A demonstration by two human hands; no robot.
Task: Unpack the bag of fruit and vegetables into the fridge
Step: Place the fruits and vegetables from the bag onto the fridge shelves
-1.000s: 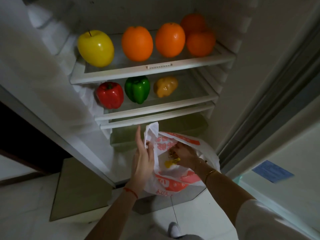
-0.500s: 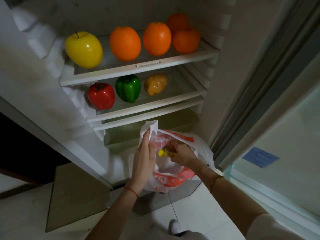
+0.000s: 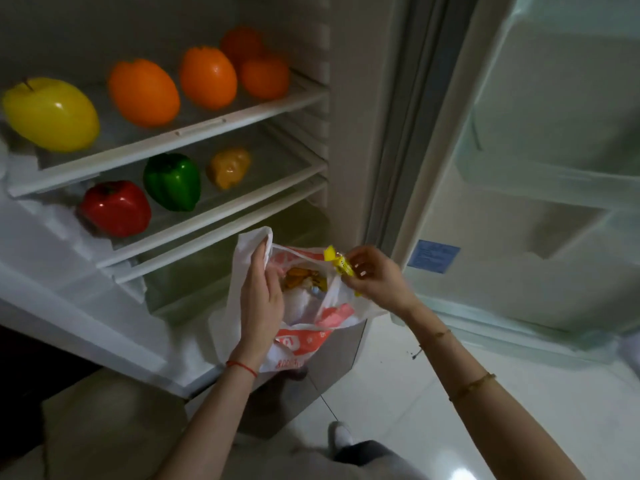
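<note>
From the head camera, the left hand [image 3: 260, 299] grips the rim of the white-and-red plastic bag [image 3: 304, 337], fingers curled over its raised edge, holding it open in front of the open fridge [image 3: 349, 140]. The right hand [image 3: 375, 275] pinches a small yellow item [image 3: 337, 263] just above the bag's mouth — what it is cannot be told. More produce, orange and yellowish, shows inside the bag. On the top shelf [image 3: 194, 131] sit a yellow apple [image 3: 52, 114] and four oranges [image 3: 143, 93]. The shelf below holds a red pepper [image 3: 116, 209], a green pepper [image 3: 173, 181] and a yellow pepper [image 3: 228, 168] — side by side, apart
</note>
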